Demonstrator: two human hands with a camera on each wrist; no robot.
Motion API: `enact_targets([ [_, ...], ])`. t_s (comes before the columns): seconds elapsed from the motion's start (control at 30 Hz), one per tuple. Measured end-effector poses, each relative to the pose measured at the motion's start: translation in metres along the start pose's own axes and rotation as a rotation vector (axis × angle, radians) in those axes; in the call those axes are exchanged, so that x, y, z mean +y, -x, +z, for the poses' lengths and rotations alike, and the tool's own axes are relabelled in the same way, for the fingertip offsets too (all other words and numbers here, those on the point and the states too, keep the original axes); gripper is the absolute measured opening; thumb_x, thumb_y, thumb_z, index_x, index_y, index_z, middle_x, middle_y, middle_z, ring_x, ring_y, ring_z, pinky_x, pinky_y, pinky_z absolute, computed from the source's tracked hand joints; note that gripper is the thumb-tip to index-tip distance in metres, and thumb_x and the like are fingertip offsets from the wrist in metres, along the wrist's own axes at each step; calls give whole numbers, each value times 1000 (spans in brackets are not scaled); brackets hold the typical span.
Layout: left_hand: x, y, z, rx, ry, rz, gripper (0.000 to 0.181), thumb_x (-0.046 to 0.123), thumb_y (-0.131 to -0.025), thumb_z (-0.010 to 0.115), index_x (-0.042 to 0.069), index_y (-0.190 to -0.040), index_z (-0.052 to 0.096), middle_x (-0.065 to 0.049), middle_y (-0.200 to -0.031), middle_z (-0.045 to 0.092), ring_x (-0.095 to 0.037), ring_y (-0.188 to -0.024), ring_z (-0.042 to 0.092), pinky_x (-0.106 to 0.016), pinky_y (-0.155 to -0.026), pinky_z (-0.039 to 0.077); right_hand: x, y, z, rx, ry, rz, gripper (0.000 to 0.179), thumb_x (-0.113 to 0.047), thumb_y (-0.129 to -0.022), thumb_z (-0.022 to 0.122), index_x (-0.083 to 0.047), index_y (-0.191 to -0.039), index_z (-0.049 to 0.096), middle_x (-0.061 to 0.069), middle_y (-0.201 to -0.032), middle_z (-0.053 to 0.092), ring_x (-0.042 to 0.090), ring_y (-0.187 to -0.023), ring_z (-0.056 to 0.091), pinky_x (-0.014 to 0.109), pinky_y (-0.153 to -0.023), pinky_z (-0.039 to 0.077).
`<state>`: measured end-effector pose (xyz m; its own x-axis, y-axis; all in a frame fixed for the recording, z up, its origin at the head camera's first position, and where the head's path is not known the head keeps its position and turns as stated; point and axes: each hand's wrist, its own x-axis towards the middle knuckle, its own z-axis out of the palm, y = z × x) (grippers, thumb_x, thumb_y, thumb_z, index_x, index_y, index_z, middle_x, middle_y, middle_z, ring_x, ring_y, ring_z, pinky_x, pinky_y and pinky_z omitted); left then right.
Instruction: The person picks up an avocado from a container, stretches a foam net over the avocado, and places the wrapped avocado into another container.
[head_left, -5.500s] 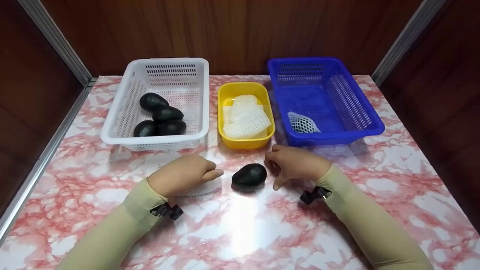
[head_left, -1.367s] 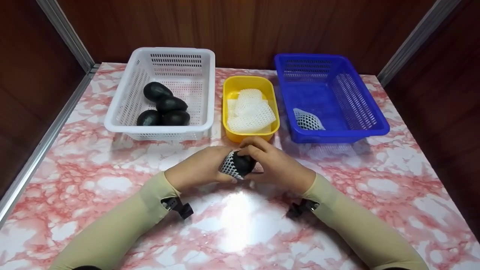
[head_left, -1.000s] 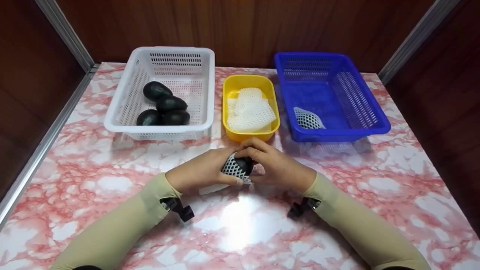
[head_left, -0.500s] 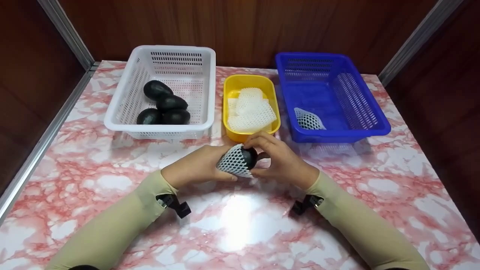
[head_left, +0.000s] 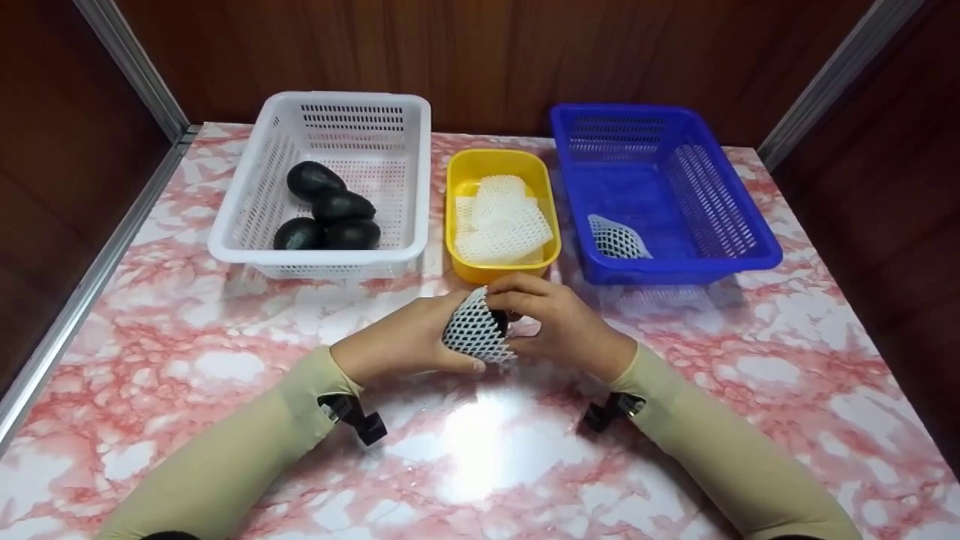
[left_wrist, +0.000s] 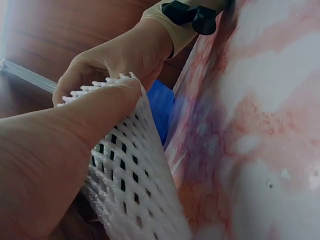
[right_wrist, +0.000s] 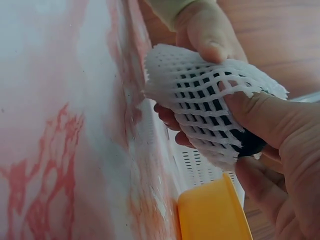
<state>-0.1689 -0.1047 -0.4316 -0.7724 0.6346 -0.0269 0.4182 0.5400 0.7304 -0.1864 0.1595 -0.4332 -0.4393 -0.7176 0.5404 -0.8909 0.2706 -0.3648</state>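
Observation:
Between my hands, in front of the yellow tub, is a dark avocado (right_wrist: 251,143) inside a white foam net sleeve (head_left: 474,330). The net covers most of the fruit; its blunt end still shows dark at the open rim in the right wrist view. My left hand (head_left: 405,336) grips the netted avocado from the left, thumb along the near side. With thumb and fingers at the rim, my right hand (head_left: 566,322) pinches the net's edge on the right. Beyond the avocado, the narrow end of the net hangs loose in the right wrist view.
A white basket (head_left: 319,256) at the back left holds several bare avocados (head_left: 343,205). Flat foam nets (head_left: 504,232) lie in the yellow tub (head_left: 452,225). The blue basket (head_left: 675,266) at the back right holds one netted avocado (head_left: 616,238).
Earlier the avocado lay bare on the table between separate hands. Since then both hands have met around it and the net has slid rightward over more of it.

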Motion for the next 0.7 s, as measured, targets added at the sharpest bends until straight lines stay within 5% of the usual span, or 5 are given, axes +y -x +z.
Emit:
enact_targets([
  [0.37, -4, -1, -8, 9, -12, -15, 108, 39, -81, 97, 16, -168, 36, -10, -146, 67, -28, -126, 68, -48, -113, 56, -4, 4, 5, 52, 123, 59, 64, 0, -66, 98, -3, -124, 72, 13, -132, 70, 26, -113, 73, 35, -96, 64],
  [0.7, -14, 1, -10, 0, -37, 10, 68, 28, -83, 94, 20, -143, 64, 0, -131, 77, -21, -118, 73, -43, -107, 58, -3, 4, 7, 86, 91, 28, 62, 2, -67, 99, -2, -123, 72, 15, -130, 69, 26, -110, 72, 31, -91, 65],
])
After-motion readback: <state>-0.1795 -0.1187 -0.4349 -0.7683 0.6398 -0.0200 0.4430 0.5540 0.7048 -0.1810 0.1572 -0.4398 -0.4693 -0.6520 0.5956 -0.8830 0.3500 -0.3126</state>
